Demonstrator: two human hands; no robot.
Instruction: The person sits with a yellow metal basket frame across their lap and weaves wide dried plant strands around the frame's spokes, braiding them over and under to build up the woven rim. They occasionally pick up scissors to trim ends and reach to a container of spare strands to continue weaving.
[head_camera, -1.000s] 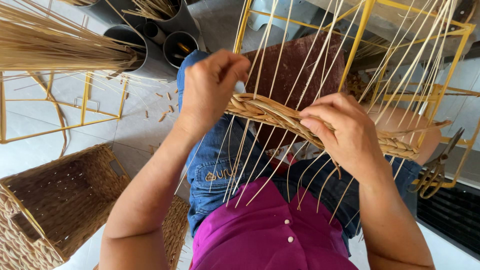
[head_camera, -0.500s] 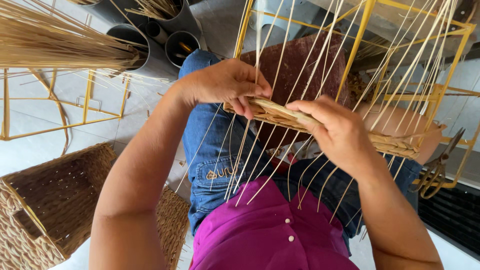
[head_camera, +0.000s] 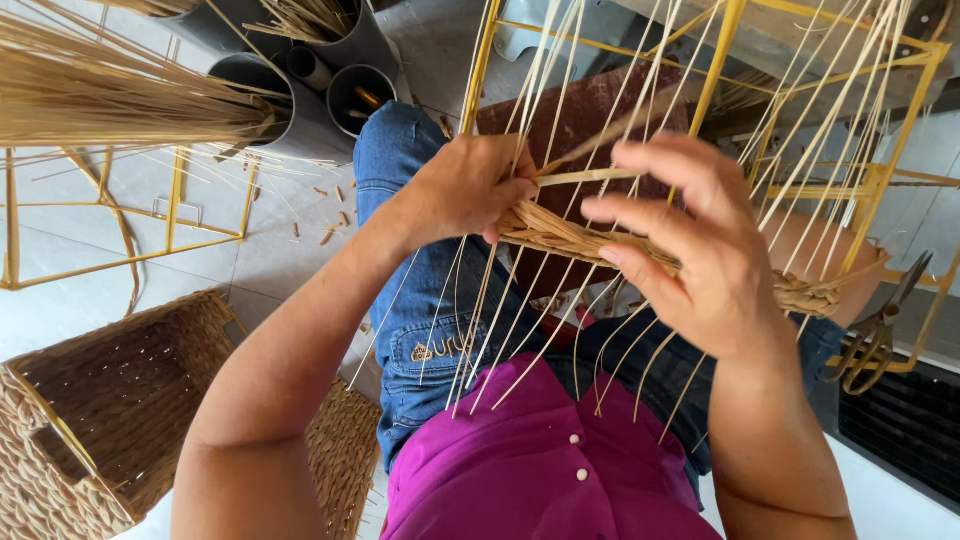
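Observation:
A band of woven straw (head_camera: 560, 235) runs across thin pale stakes (head_camera: 500, 330) fixed on a yellow metal frame (head_camera: 722, 60) over my lap. My left hand (head_camera: 465, 190) pinches a flat straw strand (head_camera: 590, 177) at the left end of the band. My right hand (head_camera: 700, 240) hovers just in front of the band with its fingers spread, holding nothing. The right part of the band (head_camera: 810, 295) is partly hidden behind that hand.
A woven basket (head_camera: 90, 420) lies on the floor at the lower left. A bundle of straw (head_camera: 110, 95) and grey tubes (head_camera: 330, 80) stand at the upper left, beside another yellow frame (head_camera: 150, 250). Scissors (head_camera: 885, 325) hang at the right.
My left hand came down from above the band to its left end and took the strand. My right hand let go of the band and opened its fingers.

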